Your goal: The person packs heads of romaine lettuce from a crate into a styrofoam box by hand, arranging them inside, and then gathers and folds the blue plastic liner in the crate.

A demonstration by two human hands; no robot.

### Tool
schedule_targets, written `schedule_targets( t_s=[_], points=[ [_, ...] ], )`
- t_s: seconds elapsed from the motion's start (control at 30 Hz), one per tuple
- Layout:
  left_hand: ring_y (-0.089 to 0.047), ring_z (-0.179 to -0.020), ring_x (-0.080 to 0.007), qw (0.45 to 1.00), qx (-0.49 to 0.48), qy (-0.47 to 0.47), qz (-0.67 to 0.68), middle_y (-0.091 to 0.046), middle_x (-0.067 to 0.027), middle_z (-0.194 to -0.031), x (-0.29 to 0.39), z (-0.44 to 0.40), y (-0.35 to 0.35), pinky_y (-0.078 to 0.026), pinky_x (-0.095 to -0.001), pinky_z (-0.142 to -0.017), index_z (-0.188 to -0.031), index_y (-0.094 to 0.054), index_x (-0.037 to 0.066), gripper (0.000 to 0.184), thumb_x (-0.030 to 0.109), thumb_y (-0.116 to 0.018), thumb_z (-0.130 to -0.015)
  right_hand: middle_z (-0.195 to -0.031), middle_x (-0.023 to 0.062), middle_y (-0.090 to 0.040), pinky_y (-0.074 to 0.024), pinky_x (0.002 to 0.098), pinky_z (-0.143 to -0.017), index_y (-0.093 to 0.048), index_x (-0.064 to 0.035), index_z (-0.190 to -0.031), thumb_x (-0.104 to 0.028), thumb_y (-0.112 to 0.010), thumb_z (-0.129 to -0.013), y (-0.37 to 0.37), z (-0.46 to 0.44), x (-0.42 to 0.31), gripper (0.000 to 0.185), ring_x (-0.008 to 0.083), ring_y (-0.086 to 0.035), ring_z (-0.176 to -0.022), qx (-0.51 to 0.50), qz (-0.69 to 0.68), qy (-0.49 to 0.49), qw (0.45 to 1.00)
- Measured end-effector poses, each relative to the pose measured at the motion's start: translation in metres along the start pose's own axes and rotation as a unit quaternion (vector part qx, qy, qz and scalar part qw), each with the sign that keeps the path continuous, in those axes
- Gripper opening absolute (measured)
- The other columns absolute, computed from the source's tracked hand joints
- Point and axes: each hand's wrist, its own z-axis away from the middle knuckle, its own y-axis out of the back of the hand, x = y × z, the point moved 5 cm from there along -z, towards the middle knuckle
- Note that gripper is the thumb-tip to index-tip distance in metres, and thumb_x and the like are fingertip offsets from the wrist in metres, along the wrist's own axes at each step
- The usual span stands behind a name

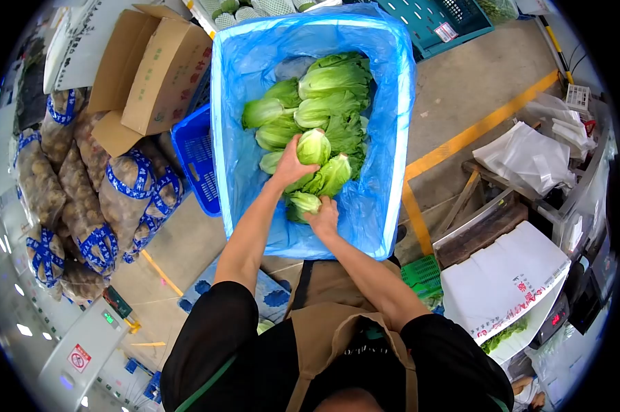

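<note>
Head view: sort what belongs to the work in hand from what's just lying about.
In the work, it seems:
left hand, around one leafy green head
right hand, touching another head
the remaining heads
the blue-lined container holding them

Apparently lying about:
sacks with blue bands, left
open cardboard box
teal crate, top
white lettered box, right
clear plastic

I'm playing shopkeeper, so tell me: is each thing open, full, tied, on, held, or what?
Bin: open, lined with blue film
Lettuces: heaped in the bin
Left hand: around one lettuce
Right hand: touching another lettuce, grip unclear
Carton: open, flaps out
Sacks: filled, blue-banded
Green display: lit
Red display: lit
</note>
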Motion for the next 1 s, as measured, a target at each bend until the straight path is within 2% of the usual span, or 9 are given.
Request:
schedule_targets(
  t_s=[0.2,0.37,0.43,0.5,0.57,0.67,0.73,0.87,1.0],
  points=[
    [-0.043,-0.127,-0.0305,0.996,-0.069,-0.001,0.060,-0.043,-0.0217,-0.137,-0.007,-0.009,0.008,-0.033,-0.0363,-0.107,-0.140,-0.028,-0.004,0.107,0.034,-0.084,-0.059,-0.087,0.0172,-0.058,-0.0489,0.0413,-0.071,-0.055,-0.0010,-0.113,-0.012,-0.075,-0.062,0.036,0.013,-0.062,0.056,0.0337,-0.059,-0.081,-0.029,0.036,0.181,0.982],
    [-0.036,-0.133,-0.0289,0.979,-0.133,0.114,0.107,-0.037,-0.0203,-0.143,0.000,-0.009,0.025,-0.030,-0.0359,-0.109,-0.146,-0.022,0.002,0.107,0.045,-0.079,-0.067,-0.104,0.0188,-0.062,-0.0514,0.0369,-0.078,-0.043,-0.0023,-0.130,-0.019,-0.079,-0.065,0.089,-0.041,-0.105,0.076,0.0285,-0.062,-0.092,-0.090,-0.056,0.025,0.994],
    [-0.033,-0.135,-0.0282,0.946,-0.138,0.193,0.221,-0.034,-0.0201,-0.146,-0.013,-0.009,0.024,-0.028,-0.0360,-0.110,-0.149,-0.019,0.005,0.107,0.049,-0.076,-0.070,-0.116,0.0240,-0.057,-0.0483,0.0388,-0.088,-0.041,0.0044,-0.131,-0.026,-0.081,-0.068,0.092,-0.073,-0.085,0.080,0.0337,-0.058,-0.104,-0.006,-0.109,0.040,0.993],
    [-0.029,-0.137,-0.0289,0.943,-0.180,0.171,0.222,-0.031,-0.0191,-0.148,0.002,-0.004,0.027,-0.025,-0.0372,-0.112,-0.150,-0.015,0.008,0.109,0.051,-0.076,-0.070,-0.123,0.0246,-0.053,-0.0451,0.0397,-0.094,-0.040,0.0056,-0.132,-0.027,-0.081,-0.069,0.080,-0.101,-0.046,0.082,0.0352,-0.054,-0.111,0.052,-0.106,0.094,0.989],
    [-0.028,-0.138,-0.0299,0.956,-0.219,0.115,0.157,-0.030,-0.0184,-0.149,0.006,-0.005,0.028,-0.024,-0.0379,-0.112,-0.150,-0.014,0.008,0.113,0.052,-0.077,-0.068,-0.129,0.0238,-0.048,-0.0407,0.0409,-0.099,-0.040,0.0032,-0.135,-0.032,-0.078,-0.074,0.082,-0.097,-0.030,0.080,0.0362,-0.049,-0.118,0.048,-0.121,0.033,0.991],
    [-0.027,-0.138,-0.0297,0.960,-0.225,0.104,0.128,-0.030,-0.0182,-0.148,0.009,-0.004,0.021,-0.024,-0.0382,-0.112,-0.151,-0.010,0.009,0.124,0.043,-0.086,-0.059,-0.139,0.0231,-0.038,-0.0347,0.0408,-0.105,-0.035,-0.0039,-0.142,-0.039,-0.075,-0.078,0.064,-0.081,-0.003,0.083,0.0348,-0.038,-0.129,-0.064,-0.280,-0.078,0.955],
    [-0.029,-0.137,-0.0296,0.963,-0.217,0.085,0.132,-0.031,-0.0191,-0.147,0.010,-0.002,0.020,-0.024,-0.0365,-0.112,-0.150,-0.011,0.008,0.123,0.035,-0.088,-0.057,-0.144,0.0254,-0.030,-0.0320,0.0419,-0.107,-0.032,-0.0099,-0.145,-0.042,-0.076,-0.075,0.054,-0.077,0.007,0.089,0.0369,-0.032,-0.133,-0.085,-0.252,-0.048,0.963],
    [-0.036,-0.133,-0.0291,0.933,-0.211,0.164,0.241,-0.035,-0.0158,-0.145,-0.016,0.012,0.020,-0.031,-0.0382,-0.109,-0.150,-0.014,0.009,0.112,0.031,-0.084,-0.065,-0.142,0.0263,-0.030,-0.0320,0.0442,-0.107,-0.034,-0.0128,-0.145,-0.046,-0.079,-0.070,0.054,-0.085,-0.006,0.093,0.0404,-0.032,-0.132,-0.055,-0.094,0.003,0.994],
    [-0.042,-0.127,-0.0284,0.867,-0.159,0.256,0.396,-0.039,-0.0140,-0.142,-0.037,0.058,0.013,-0.037,-0.0401,-0.105,-0.150,-0.014,0.010,0.096,0.025,-0.075,-0.077,-0.135,0.0232,-0.039,-0.0340,0.0450,-0.105,-0.044,-0.0106,-0.138,-0.047,-0.081,-0.066,0.056,-0.080,-0.036,0.089,0.0385,-0.039,-0.125,-0.104,-0.196,0.017,0.975]
  ],
)
